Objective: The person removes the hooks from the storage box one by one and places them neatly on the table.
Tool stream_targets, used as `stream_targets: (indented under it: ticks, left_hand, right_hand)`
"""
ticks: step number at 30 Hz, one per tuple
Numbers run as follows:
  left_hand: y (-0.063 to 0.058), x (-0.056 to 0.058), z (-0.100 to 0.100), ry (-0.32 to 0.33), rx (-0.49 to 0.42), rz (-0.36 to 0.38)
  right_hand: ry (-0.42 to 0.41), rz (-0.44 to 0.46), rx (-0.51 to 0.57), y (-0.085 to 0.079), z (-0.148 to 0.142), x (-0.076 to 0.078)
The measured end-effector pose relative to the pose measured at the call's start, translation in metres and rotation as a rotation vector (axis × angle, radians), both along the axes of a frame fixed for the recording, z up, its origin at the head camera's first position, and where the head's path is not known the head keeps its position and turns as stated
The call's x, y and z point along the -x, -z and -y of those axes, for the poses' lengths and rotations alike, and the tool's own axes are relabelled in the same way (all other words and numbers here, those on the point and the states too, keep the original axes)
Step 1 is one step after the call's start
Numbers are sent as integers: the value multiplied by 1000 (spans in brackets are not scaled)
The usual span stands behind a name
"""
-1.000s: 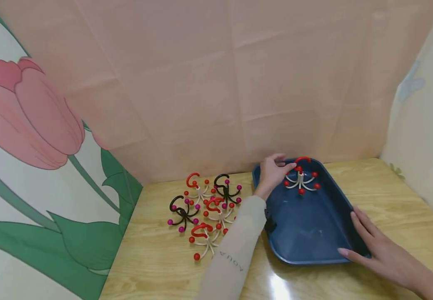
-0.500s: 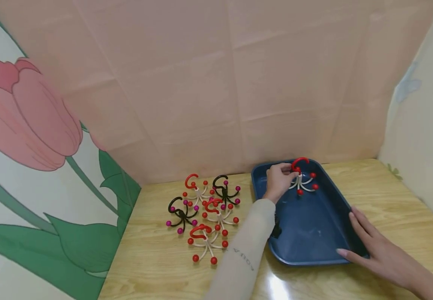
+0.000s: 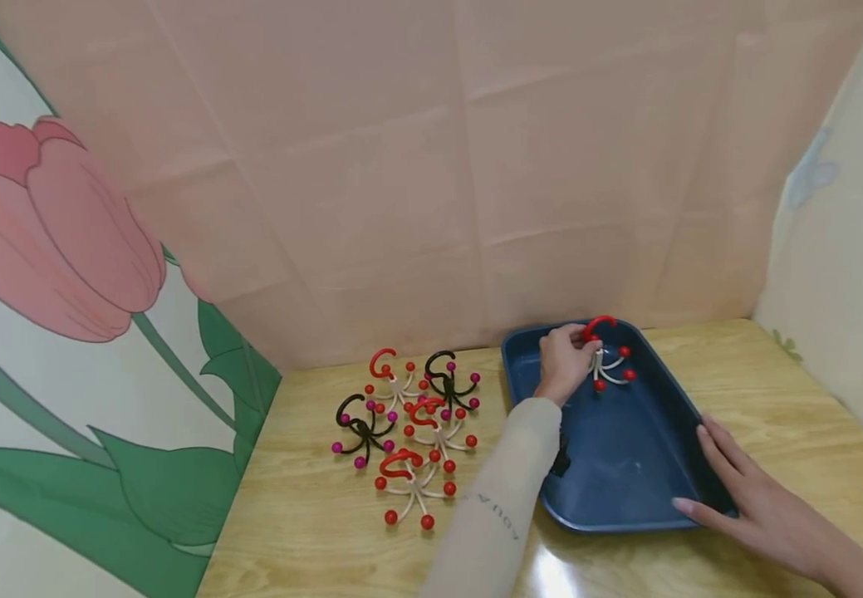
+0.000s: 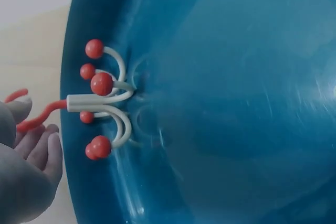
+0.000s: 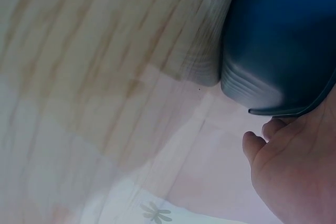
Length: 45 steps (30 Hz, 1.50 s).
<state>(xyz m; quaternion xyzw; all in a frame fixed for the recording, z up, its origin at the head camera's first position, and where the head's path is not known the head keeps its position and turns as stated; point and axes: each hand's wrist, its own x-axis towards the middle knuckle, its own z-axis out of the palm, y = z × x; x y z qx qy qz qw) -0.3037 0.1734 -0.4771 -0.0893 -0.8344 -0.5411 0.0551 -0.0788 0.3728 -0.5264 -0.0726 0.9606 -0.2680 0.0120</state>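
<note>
My left hand (image 3: 566,363) pinches the red hook of a white octopus-shaped hanger hook (image 3: 610,365) at the far end of a dark blue tray (image 3: 625,465). Red balls tip its curved white arms. In the left wrist view, the white stem of the hanger hook (image 4: 86,103) points toward my left hand (image 4: 31,156), and its arms lie against the blue surface. My right hand (image 3: 752,507) holds the tray's near right corner, thumb over the rim and fingers along the outside. The right wrist view shows my right hand (image 5: 294,166) at the tray's edge (image 5: 278,113).
Left of the tray, several more octopus hooks stand clustered on the wooden table (image 3: 289,531): white-and-red ones like this hanger (image 3: 412,486), and black ones with magenta balls like this hanger (image 3: 362,428). A black piece (image 3: 560,457) shows beside the left sleeve. Behind hangs a beige cloth (image 3: 476,166).
My left hand has moved slightly right and closed in on the red hook, turning the hanger a little. My right hand and the tray stay nearly where they were.
</note>
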Motion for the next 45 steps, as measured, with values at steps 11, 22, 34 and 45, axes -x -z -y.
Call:
stream_targets:
  ticks: [11,22,34,45]
  left_hand:
    - [2,-2,3,-62,46,-85]
    - [-17,-2,8,-25,6,-137]
    - [-90,-8,37,142,-195,-123]
    - [-164,-24,99,234,-170,-142]
  right_hand:
    - [-20,-24,-43,1,2,0]
    - [-6,9,-12,4,-2,-3]
    - [-20,-8,-19,5,-1,-3]
    - [-16,-2,-27,1,-2,-1]
